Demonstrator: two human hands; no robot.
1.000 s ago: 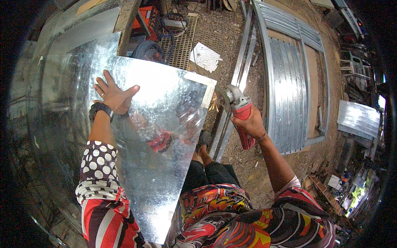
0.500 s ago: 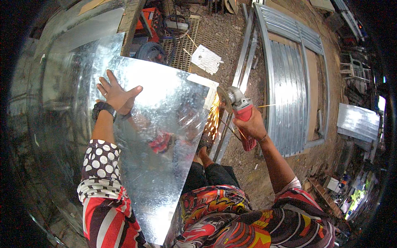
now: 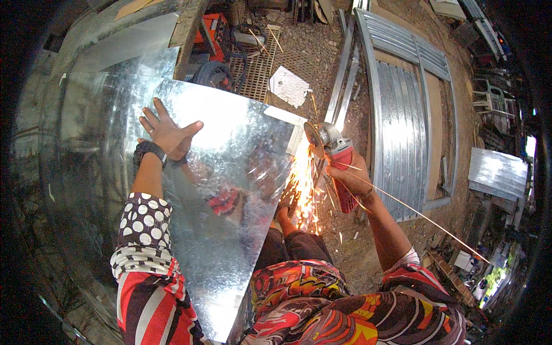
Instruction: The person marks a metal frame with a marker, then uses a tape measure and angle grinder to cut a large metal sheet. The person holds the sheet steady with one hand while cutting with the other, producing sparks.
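Note:
A large shiny metal sheet (image 3: 230, 184) lies in front of me. My left hand (image 3: 168, 131) is spread flat on it, fingers apart, with a dark watch (image 3: 148, 150) at the wrist. My right hand (image 3: 352, 173) is wrapped round a red and grey angle grinder (image 3: 342, 154). The grinder's disc (image 3: 314, 140) stands upright against a pale strip (image 3: 295, 138) at the sheet's right corner. Bright sparks (image 3: 303, 190) pour down from the disc toward my legs, and a few thin streaks fly to the right.
A metal frame with ribbed panels (image 3: 401, 132) lies on the ground at the right. Long metal profiles (image 3: 345, 75) run beside it. Beyond the sheet are a red machine (image 3: 214, 34), coiled cable (image 3: 210, 75) and a white torn sheet (image 3: 289, 86). My foot (image 3: 287, 200) is near the sparks.
The spark stream has grown much larger and brighter, and a long streak now shoots right. The sheet and both hands appear slightly shifted right; my grips are unchanged.

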